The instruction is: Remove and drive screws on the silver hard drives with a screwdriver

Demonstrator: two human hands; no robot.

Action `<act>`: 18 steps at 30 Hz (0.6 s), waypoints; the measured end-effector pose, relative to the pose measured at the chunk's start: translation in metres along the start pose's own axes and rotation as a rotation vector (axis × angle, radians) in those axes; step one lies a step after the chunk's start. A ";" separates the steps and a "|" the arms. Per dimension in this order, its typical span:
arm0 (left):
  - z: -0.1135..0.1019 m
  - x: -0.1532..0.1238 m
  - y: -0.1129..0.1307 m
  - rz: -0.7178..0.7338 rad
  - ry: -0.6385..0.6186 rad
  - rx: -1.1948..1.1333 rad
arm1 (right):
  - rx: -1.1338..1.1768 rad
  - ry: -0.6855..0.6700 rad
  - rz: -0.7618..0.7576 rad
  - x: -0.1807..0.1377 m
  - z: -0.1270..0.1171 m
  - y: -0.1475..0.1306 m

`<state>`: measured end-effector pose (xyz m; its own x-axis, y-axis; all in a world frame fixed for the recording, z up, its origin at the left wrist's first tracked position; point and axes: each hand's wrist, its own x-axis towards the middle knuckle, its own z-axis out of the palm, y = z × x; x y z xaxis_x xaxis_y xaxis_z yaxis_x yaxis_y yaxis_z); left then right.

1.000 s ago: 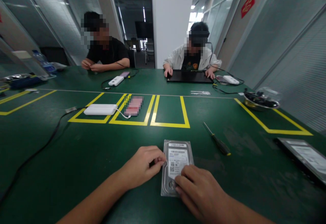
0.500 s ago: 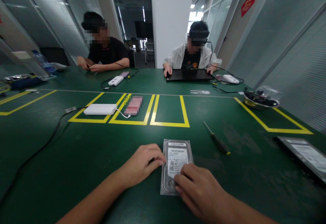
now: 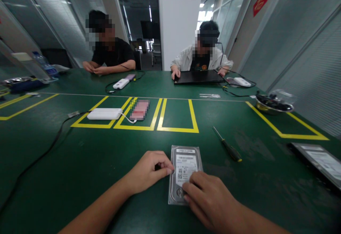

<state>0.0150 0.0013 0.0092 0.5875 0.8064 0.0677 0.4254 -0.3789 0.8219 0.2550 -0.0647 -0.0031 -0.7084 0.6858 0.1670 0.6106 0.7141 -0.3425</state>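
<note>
A silver hard drive (image 3: 186, 163) with a white printed label lies flat on the green table in front of me. At its left edge, my left hand (image 3: 153, 170) is closed, with the thumb and fingertips pinched against the side. My right hand (image 3: 209, 196) has curled fingers over the lower right part of the drive and covers that corner. Anything small under its fingertips is hidden. A screwdriver (image 3: 229, 147) with a dark handle and yellow end rests to the right, beyond my right hand.
Another drive-like device (image 3: 319, 161) lies at the right edge. A metal bowl (image 3: 274, 106) with dark items stands at the back right. A white power bank (image 3: 104, 114) is cabled to a phone (image 3: 140, 109). Across the table sit two people, one holding a black panel (image 3: 198, 77).
Both my hands and the hard drive stay almost in place. Across the table, the person on the left has turned their head slightly, and the black panel has tilted a little.
</note>
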 end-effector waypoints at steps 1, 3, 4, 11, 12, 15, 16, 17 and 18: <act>0.000 0.000 0.000 -0.006 0.002 -0.007 | -0.002 0.001 -0.001 0.000 0.000 0.000; 0.001 0.000 -0.001 -0.018 -0.002 -0.022 | -0.001 0.000 -0.003 -0.001 0.000 0.000; 0.001 0.000 0.000 -0.024 -0.005 -0.027 | 0.000 0.000 -0.002 0.000 -0.001 0.000; 0.002 -0.003 0.000 0.015 0.008 0.047 | 0.012 -0.010 0.005 0.001 0.000 0.002; 0.003 -0.003 0.000 0.026 0.015 0.059 | 0.014 -0.002 0.003 0.001 0.001 0.002; 0.004 -0.004 -0.003 0.053 0.033 0.085 | 0.023 0.022 -0.010 0.001 0.001 0.002; 0.005 -0.004 -0.004 0.060 0.036 0.094 | 0.024 0.025 -0.012 0.000 0.001 0.002; 0.005 -0.004 -0.005 0.063 0.037 0.103 | 0.024 0.027 -0.012 0.000 0.001 0.002; 0.005 -0.004 -0.006 0.065 0.034 0.110 | 0.024 0.028 -0.015 0.000 0.001 0.002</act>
<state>0.0131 -0.0018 0.0012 0.5932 0.7928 0.1399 0.4614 -0.4772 0.7479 0.2558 -0.0631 -0.0046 -0.7068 0.6792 0.1977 0.5912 0.7207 -0.3622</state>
